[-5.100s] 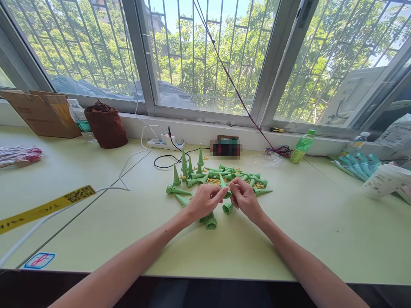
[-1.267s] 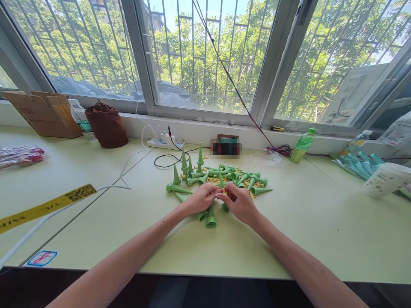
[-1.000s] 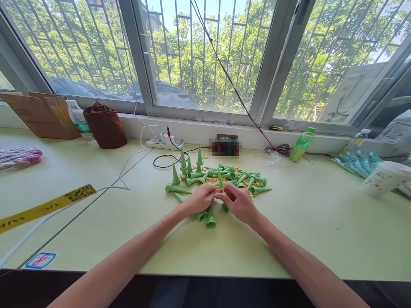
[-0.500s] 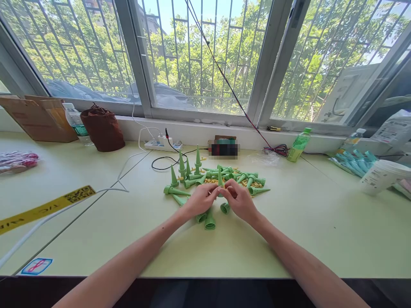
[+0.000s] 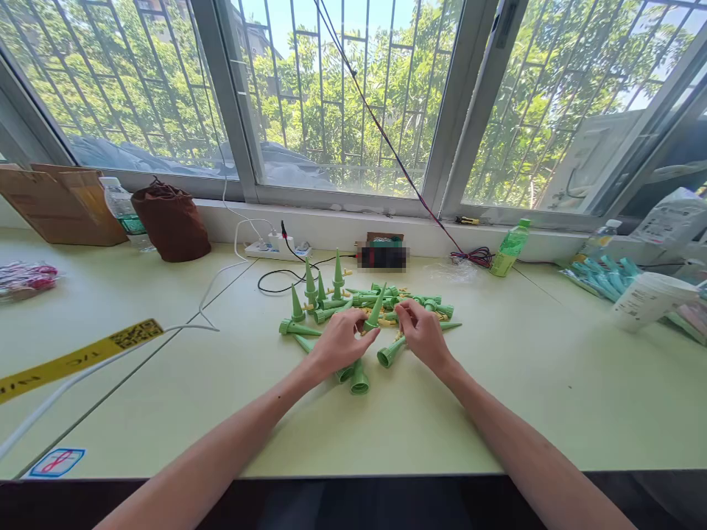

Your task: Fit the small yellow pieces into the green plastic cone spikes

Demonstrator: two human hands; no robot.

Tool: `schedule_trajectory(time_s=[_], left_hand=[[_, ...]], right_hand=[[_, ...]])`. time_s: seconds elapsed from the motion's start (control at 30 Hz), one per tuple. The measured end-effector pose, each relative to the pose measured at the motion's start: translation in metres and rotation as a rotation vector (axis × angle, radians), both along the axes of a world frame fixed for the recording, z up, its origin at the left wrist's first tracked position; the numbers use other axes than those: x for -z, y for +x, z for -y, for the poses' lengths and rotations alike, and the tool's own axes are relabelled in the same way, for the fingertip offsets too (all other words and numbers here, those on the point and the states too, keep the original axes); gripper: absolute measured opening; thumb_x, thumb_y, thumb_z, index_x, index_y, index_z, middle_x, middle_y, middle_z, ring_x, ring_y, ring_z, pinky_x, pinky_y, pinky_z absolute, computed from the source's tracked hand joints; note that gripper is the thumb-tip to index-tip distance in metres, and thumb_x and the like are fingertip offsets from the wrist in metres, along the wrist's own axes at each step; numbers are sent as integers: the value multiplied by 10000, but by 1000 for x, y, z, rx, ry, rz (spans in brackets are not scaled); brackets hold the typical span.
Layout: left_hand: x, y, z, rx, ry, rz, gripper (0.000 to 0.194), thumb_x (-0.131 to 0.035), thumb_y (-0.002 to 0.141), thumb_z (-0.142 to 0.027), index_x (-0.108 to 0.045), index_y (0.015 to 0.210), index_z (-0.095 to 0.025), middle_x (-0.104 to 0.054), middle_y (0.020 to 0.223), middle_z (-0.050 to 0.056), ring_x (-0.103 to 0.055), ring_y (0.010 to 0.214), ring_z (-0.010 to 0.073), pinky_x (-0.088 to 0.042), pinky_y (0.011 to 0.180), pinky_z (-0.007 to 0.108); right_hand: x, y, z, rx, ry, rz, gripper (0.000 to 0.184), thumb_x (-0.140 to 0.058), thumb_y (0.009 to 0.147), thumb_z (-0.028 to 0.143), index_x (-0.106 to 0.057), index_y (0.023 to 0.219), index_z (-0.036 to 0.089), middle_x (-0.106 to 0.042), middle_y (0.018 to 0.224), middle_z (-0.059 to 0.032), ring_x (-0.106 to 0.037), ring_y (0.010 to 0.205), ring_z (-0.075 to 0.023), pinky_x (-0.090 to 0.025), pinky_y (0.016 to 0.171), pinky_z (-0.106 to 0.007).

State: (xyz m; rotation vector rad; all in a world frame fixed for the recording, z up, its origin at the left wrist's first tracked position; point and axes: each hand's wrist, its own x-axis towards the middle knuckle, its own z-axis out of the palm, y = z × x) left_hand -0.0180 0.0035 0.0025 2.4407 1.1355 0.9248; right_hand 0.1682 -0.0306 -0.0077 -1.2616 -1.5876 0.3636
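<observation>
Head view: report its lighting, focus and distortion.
Head view, lighting: bright daylight through the windows, near-black below the edge of the tabletop. Head view, centre: the green spike by the left hand reads clearly, yellow pieces less so. Head view, sides: window frames slant and the white printed cup leans, probably wide-angle stretch. Head view, behind the pile: a pixelated patch hides detail.

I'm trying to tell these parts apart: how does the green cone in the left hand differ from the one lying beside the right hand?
The held cone points tip up, leaning right, while the lying cone rests on its side. The lying cone's round open mouth shows; the held cone's does not. The held cone's tip is visible; the lying cone's narrow end is hidden at the right hand. Both are green.
</observation>
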Motion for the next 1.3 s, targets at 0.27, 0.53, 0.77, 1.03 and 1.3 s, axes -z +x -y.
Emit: schedule_trajectory(time_s=[0.27, 0.53, 0.77, 1.03, 1.3], left_hand=[[-3, -1, 5, -52, 64, -233, 394, -533, 848, -483, -448, 601, -187, -531, 610, 18, -488, 576, 166, -291, 537, 273], [0, -2, 4, -13, 48, -336, 421, -537, 836, -523, -479, 590, -186, -560, 623, 30, -530, 609, 190, -263, 549, 278], [-1, -3, 4, -2, 39, -368, 495, -499, 844, -613, -528, 602, -181, -594, 643, 48, -554, 632, 207, -253, 544, 282], [-5, -7, 0, -115, 96, -198, 301, -386, 962, -299, -591, 781, -174, -633, 774, 42, -576, 685, 179, -345, 590, 274], [-1, -12, -12, -155, 112, -186, 183, -493, 887, -190, -672, 912, -164, -650, 911, 67, -608, 824, 210, -433, 693, 300]], right_hand=[[4, 6, -5, 9, -51, 100, 223, -460, 939, 338, -562, 783, 216, -639, 574, -12, -558, 472, -172, -399, 521, -281], [8, 7, -5, -27, -126, 173, 212, -452, 929, 281, -550, 754, 214, -620, 518, 2, -582, 481, -173, -425, 573, -280], [7, 7, -6, -17, -145, 213, 223, -465, 911, 276, -556, 722, 200, -613, 514, -2, -588, 476, -166, -415, 545, -259], [7, 8, -7, 15, -131, 218, 231, -465, 906, 288, -567, 721, 194, -579, 497, 8, -553, 465, -155, -388, 522, -249], [3, 14, -9, 94, -72, 217, 173, -506, 872, 282, -600, 759, 191, -625, 584, -5, -548, 503, -151, -405, 552, -255]])
